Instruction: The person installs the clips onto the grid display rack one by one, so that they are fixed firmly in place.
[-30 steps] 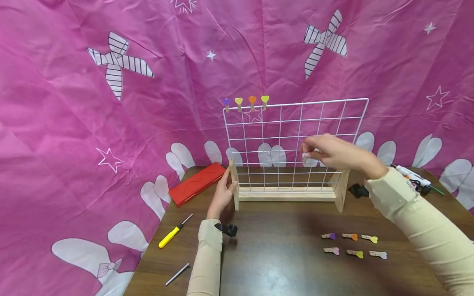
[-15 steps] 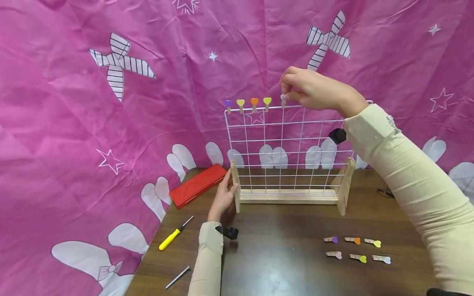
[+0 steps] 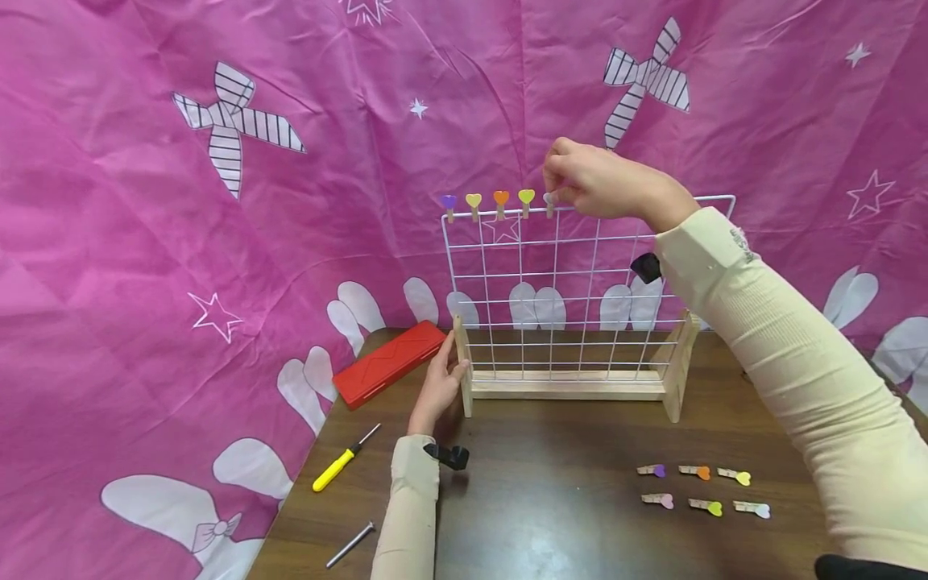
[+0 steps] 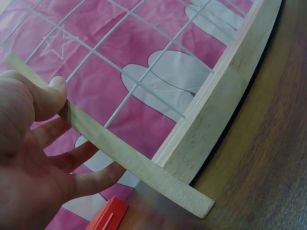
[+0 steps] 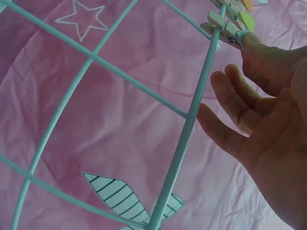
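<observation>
My right hand (image 3: 605, 179) pinches the white-heart clothespin (image 5: 224, 31) between thumb and fingers, its mouth straddling the top wire (image 3: 714, 196) beside the lime-heart clothespin (image 3: 527, 197). My left hand (image 3: 438, 385) clasps the left wooden upright (image 4: 144, 164), thumb on one side, fingers on the other, presumably to steady the wire grid (image 3: 521, 241). Six clothespins (image 3: 658, 501) lie on the table (image 3: 522, 483) in two rows, heart ends rightward, presumably for orderly picking.

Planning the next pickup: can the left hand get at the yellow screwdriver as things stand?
Probably yes: the yellow screwdriver lies uncovered beside the left forearm, nothing between them, though the left hand would first have to release the wooden upright.
</observation>
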`<state>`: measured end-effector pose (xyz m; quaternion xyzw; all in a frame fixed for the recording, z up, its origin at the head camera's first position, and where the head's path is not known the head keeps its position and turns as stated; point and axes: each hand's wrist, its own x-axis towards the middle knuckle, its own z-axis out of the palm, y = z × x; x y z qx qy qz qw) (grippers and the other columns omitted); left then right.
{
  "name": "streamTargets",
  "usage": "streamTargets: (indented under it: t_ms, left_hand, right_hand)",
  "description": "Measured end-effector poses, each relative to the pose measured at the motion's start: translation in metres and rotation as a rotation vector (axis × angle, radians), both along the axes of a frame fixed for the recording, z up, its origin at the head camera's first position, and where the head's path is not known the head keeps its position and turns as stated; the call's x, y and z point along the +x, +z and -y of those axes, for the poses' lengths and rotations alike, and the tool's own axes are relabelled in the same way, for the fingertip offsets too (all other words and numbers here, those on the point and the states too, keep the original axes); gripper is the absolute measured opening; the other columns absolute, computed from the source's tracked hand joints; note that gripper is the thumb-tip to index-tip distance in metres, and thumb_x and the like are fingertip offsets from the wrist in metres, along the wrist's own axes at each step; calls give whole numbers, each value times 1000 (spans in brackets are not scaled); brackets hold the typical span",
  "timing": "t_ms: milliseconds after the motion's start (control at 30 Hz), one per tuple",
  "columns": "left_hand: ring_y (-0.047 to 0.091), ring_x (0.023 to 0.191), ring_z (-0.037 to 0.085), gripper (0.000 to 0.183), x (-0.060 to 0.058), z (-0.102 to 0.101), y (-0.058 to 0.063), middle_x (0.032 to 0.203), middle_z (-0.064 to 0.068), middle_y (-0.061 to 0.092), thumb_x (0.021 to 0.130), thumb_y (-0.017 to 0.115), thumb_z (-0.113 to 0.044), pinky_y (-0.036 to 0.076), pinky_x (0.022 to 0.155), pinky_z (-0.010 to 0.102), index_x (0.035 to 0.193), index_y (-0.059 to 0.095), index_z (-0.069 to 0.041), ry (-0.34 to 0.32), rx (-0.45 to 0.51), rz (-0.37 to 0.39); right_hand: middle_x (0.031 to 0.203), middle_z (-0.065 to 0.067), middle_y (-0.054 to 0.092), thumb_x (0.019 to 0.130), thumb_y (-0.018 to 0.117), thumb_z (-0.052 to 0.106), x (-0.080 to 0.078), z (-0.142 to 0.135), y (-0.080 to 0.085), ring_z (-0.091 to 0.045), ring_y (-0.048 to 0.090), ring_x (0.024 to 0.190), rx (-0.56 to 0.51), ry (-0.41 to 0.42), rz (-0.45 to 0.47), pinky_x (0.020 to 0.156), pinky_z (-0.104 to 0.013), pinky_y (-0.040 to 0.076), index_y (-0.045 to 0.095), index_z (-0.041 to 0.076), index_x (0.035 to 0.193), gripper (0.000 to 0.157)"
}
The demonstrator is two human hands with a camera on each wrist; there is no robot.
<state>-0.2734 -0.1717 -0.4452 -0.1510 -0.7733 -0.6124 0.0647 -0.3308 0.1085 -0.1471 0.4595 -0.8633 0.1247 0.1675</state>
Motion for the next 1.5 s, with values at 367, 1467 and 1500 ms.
streamTargets:
  t_ms: [367, 1467, 1500]
  left_hand:
    - [40, 124, 39, 66, -2, 0, 2, 138, 30, 35, 91, 47, 8, 38, 96, 49, 147, 15, -2, -2, 20, 6]
    - [35, 127, 37, 65, -3, -4, 2, 142, 27, 31, 90, 48, 9, 34, 99, 48, 146, 16, 1, 20, -14, 1]
    - [36, 127, 37, 65, -4, -4, 2, 142, 28, 31, 90, 48, 9, 35, 99, 48, 146, 16, 1, 18, -15, 1]
  right_hand:
    - [97, -9, 51, 88, 62, 17, 13, -12, 4, -25, 50, 88, 12, -123, 63, 79, -39, 41, 58, 3, 97, 17]
    - [82, 10, 53, 77, 69, 2, 73, -107, -130, -4, 50, 65, -55, -28, -94, 55, -27, 45, 59, 15, 86, 18]
    - [81, 11, 52, 77, 69, 2, 75, -110, -137, -3, 50, 65, -51, -27, -89, 55, -27, 44, 59, 16, 85, 19]
